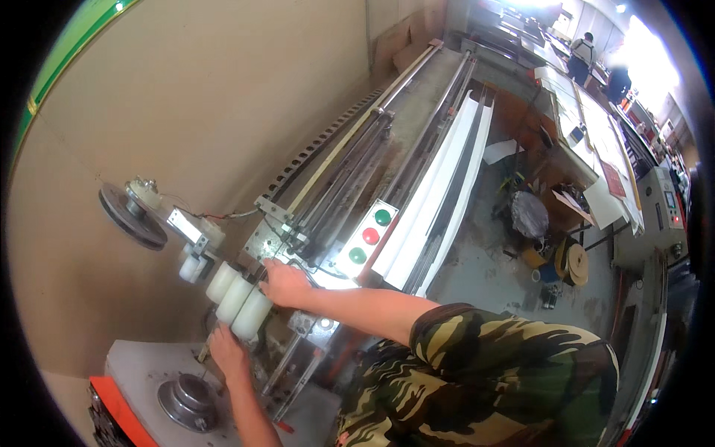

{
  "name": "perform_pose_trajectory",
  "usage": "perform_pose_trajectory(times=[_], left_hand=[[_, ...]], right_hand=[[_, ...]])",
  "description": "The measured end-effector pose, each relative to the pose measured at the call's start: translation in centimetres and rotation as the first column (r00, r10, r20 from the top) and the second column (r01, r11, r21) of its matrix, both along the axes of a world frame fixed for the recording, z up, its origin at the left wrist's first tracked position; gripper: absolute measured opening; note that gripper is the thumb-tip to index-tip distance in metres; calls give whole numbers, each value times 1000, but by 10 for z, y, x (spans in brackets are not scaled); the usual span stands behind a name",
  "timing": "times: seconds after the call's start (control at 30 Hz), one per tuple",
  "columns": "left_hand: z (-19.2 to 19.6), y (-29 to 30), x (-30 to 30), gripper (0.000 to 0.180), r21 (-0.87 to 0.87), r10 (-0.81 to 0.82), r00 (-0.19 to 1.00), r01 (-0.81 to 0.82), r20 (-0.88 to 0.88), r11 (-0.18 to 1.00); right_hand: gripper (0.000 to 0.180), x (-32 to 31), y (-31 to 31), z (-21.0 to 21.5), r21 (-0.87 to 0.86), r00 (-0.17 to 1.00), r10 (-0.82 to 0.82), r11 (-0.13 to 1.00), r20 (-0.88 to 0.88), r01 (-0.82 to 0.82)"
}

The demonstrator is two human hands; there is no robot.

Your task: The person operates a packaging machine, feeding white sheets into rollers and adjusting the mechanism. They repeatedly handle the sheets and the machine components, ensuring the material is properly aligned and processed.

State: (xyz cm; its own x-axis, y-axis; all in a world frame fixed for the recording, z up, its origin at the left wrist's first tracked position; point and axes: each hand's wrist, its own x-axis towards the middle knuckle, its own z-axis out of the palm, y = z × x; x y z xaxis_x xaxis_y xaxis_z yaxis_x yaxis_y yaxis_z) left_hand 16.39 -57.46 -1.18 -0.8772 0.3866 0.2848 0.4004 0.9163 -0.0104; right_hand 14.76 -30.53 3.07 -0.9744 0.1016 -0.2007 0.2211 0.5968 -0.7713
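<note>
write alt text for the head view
Both hands work at the near end of a long machine along a cardboard wall: the right hand rests by white rollers, and the left hand is just below them. A panel has green and red buttons.

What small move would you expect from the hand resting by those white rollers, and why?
Probably a slight push or turn of the white rollers: the right hand rests against their upper end while the left hand steadies beneath them, so both seem placed to adjust them.

White rollers and metal frame crowd both hands; floor rightward open
</note>
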Motion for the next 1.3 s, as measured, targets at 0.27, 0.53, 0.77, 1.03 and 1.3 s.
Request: perform_pose_trajectory(times=[0.27,0.53,0.77,1.03,1.3], left_hand=[[-2,-7,-3,45,0,-71,997,71,-21,997],[-2,-13,0,54,-30,-57,998,57,1,998],[0,-13,-3,50,-66,-94,995,92,-22,994],[-7,-24,-1,50,-19,-103,995,102,-15,995],[-13,-26,-2,45,27,-108,994,108,-3,994]], right_hand=[[53,-1,-2,-9,-33,998,-21,999,-56,19],[50,1,-1,-6,-33,997,-18,999,-77,16],[49,1,3,-3,-28,998,-20,999,-61,18],[45,2,-3,-5,-8,997,-16,1000,-81,16],[44,3,1,-6,50,988,-62,996,-141,70]])
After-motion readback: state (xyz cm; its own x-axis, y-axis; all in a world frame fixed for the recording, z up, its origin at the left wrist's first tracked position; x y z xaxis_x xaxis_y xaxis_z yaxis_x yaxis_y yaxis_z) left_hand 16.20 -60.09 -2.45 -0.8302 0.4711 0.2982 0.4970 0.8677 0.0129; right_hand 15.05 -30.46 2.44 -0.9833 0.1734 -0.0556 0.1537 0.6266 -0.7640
